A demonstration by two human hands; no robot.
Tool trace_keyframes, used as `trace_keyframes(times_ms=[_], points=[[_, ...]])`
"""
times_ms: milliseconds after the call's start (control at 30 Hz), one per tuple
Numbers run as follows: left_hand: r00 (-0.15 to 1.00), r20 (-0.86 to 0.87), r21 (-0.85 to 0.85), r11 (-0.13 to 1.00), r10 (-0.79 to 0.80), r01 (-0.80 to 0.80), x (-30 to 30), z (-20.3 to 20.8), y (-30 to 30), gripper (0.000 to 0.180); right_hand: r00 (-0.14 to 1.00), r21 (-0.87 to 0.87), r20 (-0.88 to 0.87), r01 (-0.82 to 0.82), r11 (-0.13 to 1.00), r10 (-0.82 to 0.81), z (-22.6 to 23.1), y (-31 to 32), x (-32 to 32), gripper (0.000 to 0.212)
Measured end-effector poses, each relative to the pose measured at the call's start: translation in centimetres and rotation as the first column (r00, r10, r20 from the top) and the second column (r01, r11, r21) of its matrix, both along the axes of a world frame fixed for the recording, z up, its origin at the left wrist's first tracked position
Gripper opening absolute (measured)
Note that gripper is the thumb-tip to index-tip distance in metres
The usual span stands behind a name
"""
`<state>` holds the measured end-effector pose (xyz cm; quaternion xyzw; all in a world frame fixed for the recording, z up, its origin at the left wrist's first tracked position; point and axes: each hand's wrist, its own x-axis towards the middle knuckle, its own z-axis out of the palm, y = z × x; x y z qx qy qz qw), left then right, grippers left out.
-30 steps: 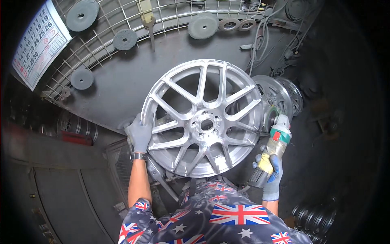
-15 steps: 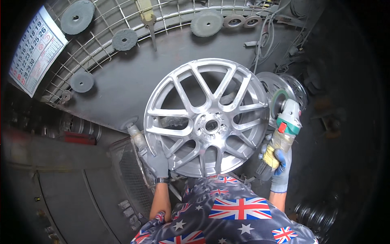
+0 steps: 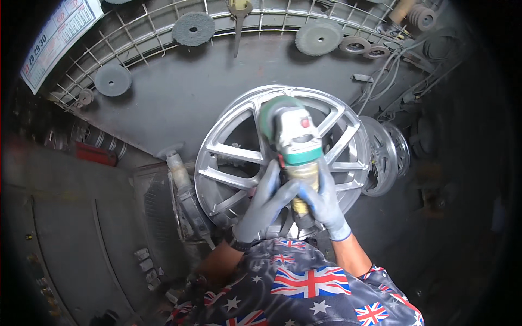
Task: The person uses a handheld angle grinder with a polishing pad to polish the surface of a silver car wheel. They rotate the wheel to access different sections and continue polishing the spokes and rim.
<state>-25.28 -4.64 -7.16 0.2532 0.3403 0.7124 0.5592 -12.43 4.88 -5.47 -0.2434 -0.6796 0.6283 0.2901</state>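
An angle grinder (image 3: 300, 144) with a grey and green head, a yellow-taped body and a green disc (image 3: 272, 117) is held over a silver multi-spoke alloy wheel (image 3: 234, 153). My right hand (image 3: 326, 202), in a grey-blue glove, is closed round the grinder's body from the right. From the left my gloved left hand (image 3: 263, 204) grips the same body, its fingers meeting the tool near the taped part. The grinder hides the wheel's hub and several spokes. Motion blurs the disc, and whether it touches the wheel I cannot tell.
More wheels (image 3: 379, 155) stand right of this one. Behind, a wire rack (image 3: 261, 22) carries round abrasive discs (image 3: 194, 29) and a wrench (image 3: 238, 32). Cables (image 3: 383, 76) hang at the back right. Left of the wheel lies another power tool (image 3: 182, 176); a calendar (image 3: 62, 41) hangs far left.
My right hand has brought the grinder from the wheel's right side to over its middle. My left hand has let go of the wheel's left rim and taken hold of the grinder.
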Motion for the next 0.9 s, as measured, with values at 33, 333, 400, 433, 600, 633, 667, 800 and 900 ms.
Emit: trace_keyframes(times_ms=[33, 333, 400, 433, 600, 633, 667, 800, 900], points=[[0.975, 0.22, 0.011, 1.0, 0.007, -0.01, 0.5, -0.7, 0.9, 0.046, 0.999, 0.065, 0.049, -0.009, 0.998, 0.006, -0.2, 0.0, -0.3, 0.083], [0.951, 0.189, 0.025, 0.967, 0.244, -0.253, 0.4, -0.8, 5.2, 0.034, 0.981, 0.249, 0.172, -0.127, 0.96, 0.085, 1.4, 3.6, -1.5, 0.089], [0.97, 0.158, 0.043, 0.981, 0.183, -0.192, 0.4, -0.7, 6.4, 0.033, 0.99, 0.218, 0.136, -0.057, 0.974, 0.027, 1.5, 4.0, -1.2, 0.074], [0.977, 0.147, 0.053, 0.985, 0.154, -0.163, 0.3, -0.2, 7.1, 0.033, 0.99, 0.193, 0.142, -0.02, 0.981, -0.007, 1.5, 4.3, -0.9, 0.069], [0.999, -0.03, 0.083, 0.996, 0.033, -0.03, 0.4, 0.0, 8.8, 0.032, 0.99, 0.057, 0.01, 0.138, 0.989, -0.138, 0.1, 4.0, -0.1, 0.058], [0.996, -0.064, 0.046, 0.997, 0.057, -0.054, 0.2, 0.0, 8.6, 0.031, 0.989, -0.008, 0.063, 0.131, 0.991, -0.13, 0.5, 3.9, -0.1, 0.06], [0.993, -0.046, 0.063, 0.993, 0.107, -0.104, 0.1, -0.3, 8.2, 0.031, 0.991, 0.062, 0.081, 0.102, 0.993, -0.107, 0.3, 3.9, -0.3, 0.062], [0.967, 0.03, 0.048, 0.966, 0.254, -0.255, 0.9, -2.9, 7.1, 0.032, 0.989, 0.175, 0.146, 0.0, 0.985, -0.026, 0.3, 3.6, -1.0, 0.065], [0.974, 0.006, 0.057, 0.972, 0.228, -0.228, 1.4, -3.0, 7.6, 0.032, 0.988, 0.079, 0.143, 0.047, 0.996, -0.058, 0.6, 3.2, -0.3, 0.062]])
